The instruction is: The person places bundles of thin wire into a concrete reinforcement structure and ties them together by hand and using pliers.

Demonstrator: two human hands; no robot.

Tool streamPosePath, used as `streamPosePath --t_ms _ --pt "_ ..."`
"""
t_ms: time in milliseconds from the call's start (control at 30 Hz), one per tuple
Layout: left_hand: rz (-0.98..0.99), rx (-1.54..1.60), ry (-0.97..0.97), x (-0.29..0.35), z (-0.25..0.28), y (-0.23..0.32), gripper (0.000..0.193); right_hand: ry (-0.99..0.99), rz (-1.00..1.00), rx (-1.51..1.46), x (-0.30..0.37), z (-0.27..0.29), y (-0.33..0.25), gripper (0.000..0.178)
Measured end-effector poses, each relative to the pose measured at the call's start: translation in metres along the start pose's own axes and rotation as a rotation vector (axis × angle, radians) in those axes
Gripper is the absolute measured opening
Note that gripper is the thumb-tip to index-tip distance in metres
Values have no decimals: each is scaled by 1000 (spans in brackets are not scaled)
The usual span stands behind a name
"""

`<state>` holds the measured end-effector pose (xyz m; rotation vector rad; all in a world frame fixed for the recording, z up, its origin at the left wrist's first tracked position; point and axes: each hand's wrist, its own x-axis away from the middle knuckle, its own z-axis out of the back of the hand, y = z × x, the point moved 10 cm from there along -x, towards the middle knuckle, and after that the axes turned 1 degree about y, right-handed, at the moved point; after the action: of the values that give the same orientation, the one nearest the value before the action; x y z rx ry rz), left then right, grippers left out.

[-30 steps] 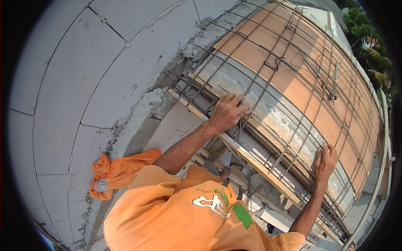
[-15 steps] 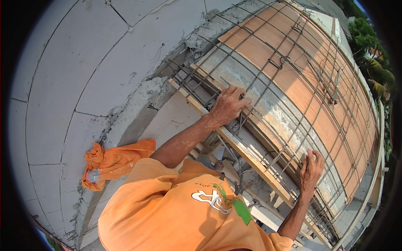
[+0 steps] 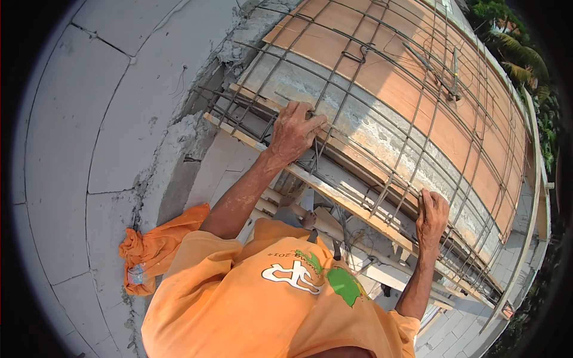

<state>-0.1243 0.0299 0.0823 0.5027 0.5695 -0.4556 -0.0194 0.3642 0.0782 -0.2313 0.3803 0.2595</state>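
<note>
A mesh of thin steel rebar point(image 3: 362, 52) spreads over an orange-brown plywood panel point(image 3: 325, 36) and a grey, mortar-stained strip point(image 3: 365, 122). My left hand point(image 3: 293, 132) is closed round rebar at the mesh's near edge, its fingertips curled over and partly hidden. Farther right along that edge, my right hand point(image 3: 433, 219) has its fingers bent over the bars, mostly hiding what they grip. Below both hands runs a narrow trough with more rebar, bordered by a wooden board point(image 3: 334, 192). On the mesh at upper right lies a pincer-like tool point(image 3: 453, 94) with two long handles.
Pale block wall point(image 3: 65, 119) fills the left, with rough mortar along its broken edge. An orange cloth point(image 3: 161, 247) hangs over that edge. Beneath the board, poles and tangled wire show at a lower level. A long curved rail point(image 3: 536, 149) and trees stand at right.
The view has shifted, so the mesh and both hands appear farther left and higher. Both hands stay at the mesh's near edge; the right fingers are now bent down over the bars.
</note>
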Motion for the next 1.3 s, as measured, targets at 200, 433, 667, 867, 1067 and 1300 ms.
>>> streamPosePath --t_ms 200,433,667,867,1067,1300 --pt "24 -27 -20 7 -9 -10 16 44 -16 29 -5 -1 2 34" --pt "-60 -12 -55 -1 -15 10 16 233 -133 136 23 21 31 36" --pt "-44 -12 -99 5 -17 10 14 230 -101 78 30 16 38 26" --pt "-67 -37 -109 6 -20 10 19 273 -115 110 35 18 40 22" --pt "-40 -37 -137 6 -20 5 24 284 -113 66 36 16 43 27" --pt "-51 -54 -121 13 -17 6 27 394 -161 68 60 48 32 34"
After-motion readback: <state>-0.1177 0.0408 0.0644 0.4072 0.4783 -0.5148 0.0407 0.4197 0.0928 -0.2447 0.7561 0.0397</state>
